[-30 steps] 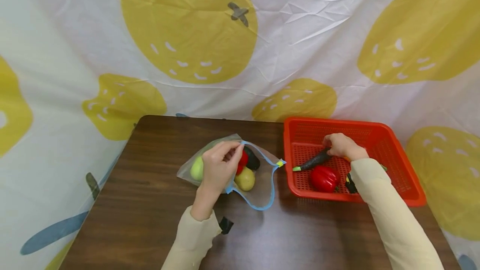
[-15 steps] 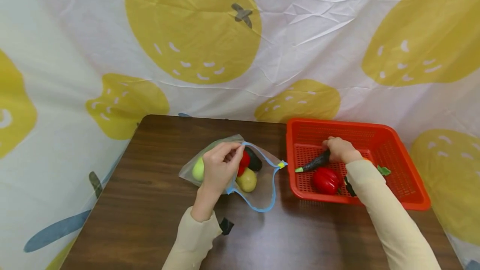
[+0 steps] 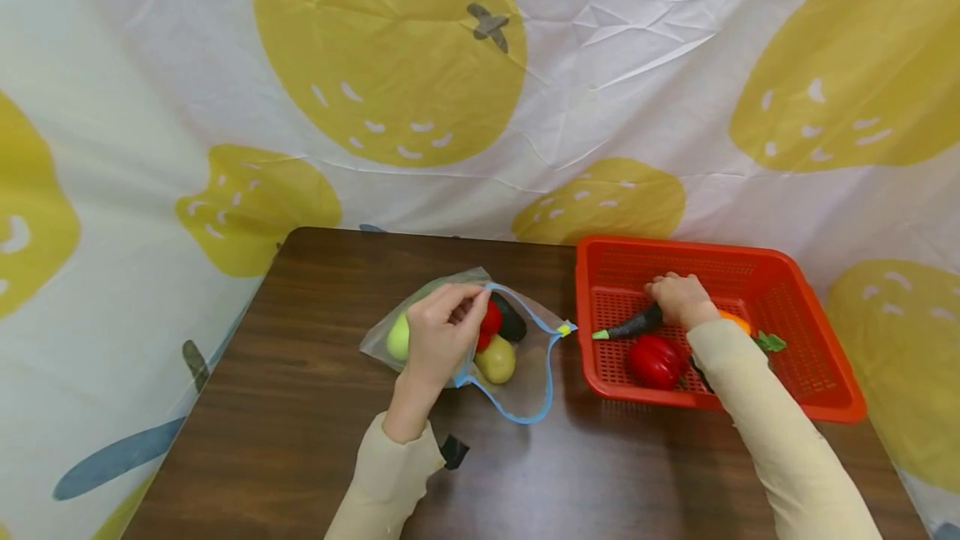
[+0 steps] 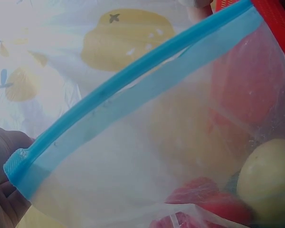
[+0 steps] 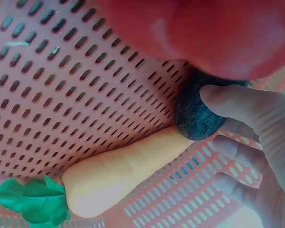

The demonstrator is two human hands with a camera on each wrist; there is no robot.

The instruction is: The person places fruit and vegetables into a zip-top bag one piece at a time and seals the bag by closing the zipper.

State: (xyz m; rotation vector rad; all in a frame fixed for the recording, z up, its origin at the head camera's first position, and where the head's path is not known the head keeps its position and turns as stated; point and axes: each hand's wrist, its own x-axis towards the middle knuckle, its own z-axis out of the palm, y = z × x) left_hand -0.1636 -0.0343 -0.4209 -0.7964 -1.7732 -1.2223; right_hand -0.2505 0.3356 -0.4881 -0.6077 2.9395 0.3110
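My left hand (image 3: 442, 332) pinches the blue-edged rim of a clear zip bag (image 3: 532, 382) on the table. In the left wrist view, fingers (image 4: 12, 204) touch the end of the blue zip strip (image 4: 128, 78). Inside the bag lie a pale green round fruit (image 3: 398, 338), a red item (image 3: 491, 319), a yellowish round one (image 3: 497, 359) and a dark oval one (image 3: 512, 319). My right hand (image 3: 681, 300) reaches into the red basket (image 3: 821, 340) and grips the thick end of a dark, bumpy cucumber (image 3: 633, 323), thumb on top.
Beside the cucumber lies a red bell pepper (image 3: 657, 362). A carrot (image 5: 128, 171) with green leaves rests on the basket floor. Another dark item sits partly hidden under my right sleeve (image 3: 772, 423). A patterned cloth (image 3: 420, 207) hangs behind the wooden table (image 3: 315, 407).
My right hand has shifted slightly left inside the basket, uncovering more of the carrot. The cucumber lies at a flatter angle. The left hand keeps its hold; the head view has shifted a little.
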